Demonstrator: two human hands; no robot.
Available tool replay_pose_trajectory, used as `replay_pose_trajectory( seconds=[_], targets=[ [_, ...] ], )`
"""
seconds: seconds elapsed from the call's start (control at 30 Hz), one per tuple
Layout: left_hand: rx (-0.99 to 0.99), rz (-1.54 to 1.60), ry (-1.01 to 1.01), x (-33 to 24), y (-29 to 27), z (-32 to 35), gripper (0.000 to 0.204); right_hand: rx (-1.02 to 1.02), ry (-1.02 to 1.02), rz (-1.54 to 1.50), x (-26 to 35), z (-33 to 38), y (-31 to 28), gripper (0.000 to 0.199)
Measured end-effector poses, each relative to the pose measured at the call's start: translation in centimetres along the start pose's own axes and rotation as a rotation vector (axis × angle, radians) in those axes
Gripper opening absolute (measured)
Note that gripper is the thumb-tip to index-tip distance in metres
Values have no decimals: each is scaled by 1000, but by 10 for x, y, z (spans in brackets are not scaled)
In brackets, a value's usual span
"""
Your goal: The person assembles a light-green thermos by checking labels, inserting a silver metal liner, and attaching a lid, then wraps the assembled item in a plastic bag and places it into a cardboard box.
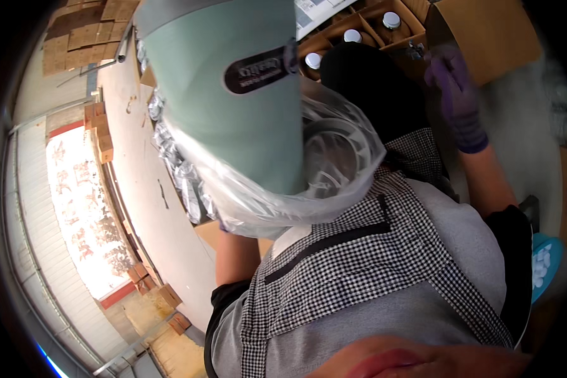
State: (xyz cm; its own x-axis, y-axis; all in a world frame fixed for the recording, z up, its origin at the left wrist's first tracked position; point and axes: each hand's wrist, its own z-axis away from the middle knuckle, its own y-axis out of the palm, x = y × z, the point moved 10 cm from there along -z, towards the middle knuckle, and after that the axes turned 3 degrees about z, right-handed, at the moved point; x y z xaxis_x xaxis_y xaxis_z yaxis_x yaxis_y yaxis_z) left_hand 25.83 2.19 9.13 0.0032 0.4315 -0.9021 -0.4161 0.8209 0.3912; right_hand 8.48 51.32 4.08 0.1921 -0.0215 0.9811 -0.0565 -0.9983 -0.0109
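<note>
A large pale green vacuum flask point(233, 120), tilted, fills the upper middle close in front of me. A clear plastic bag point(258, 211) is gathered round its lower part, and a grey curved part point(349, 129) shows through the film. My left hand point(222, 227) is at the bag's lower left; only a bit of purple glove shows and its fingers are hidden, while the flask rests raised on that side. My right hand point(458, 97), purple-gloved and slightly blurred, hangs beside an open carton flap point(488, 38). Its fingers are loosely bent and apart, with nothing visible in them.
Beyond my knee stands a divided carton point(397, 47) holding several items with pale round caps. Crumpled silvery wrapping point(179, 170) lies in a box at left. A turquoise tub point(547, 268) with white pieces is at right. Stacked cartons point(82, 34) stand far left.
</note>
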Motion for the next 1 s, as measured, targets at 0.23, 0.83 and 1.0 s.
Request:
replay_pose_trajectory(
  seconds=[0.23,0.83,1.0],
  targets=[
    [322,-108,-84,38,74,-43,58,500,-1144,617,229,14,105,30],
    [866,-715,-158,58,142,3,56,949,-1129,852,209,14,109,34],
    [874,-721,-141,57,145,4,55,1086,-1125,894,215,14,114,30]
  ],
)
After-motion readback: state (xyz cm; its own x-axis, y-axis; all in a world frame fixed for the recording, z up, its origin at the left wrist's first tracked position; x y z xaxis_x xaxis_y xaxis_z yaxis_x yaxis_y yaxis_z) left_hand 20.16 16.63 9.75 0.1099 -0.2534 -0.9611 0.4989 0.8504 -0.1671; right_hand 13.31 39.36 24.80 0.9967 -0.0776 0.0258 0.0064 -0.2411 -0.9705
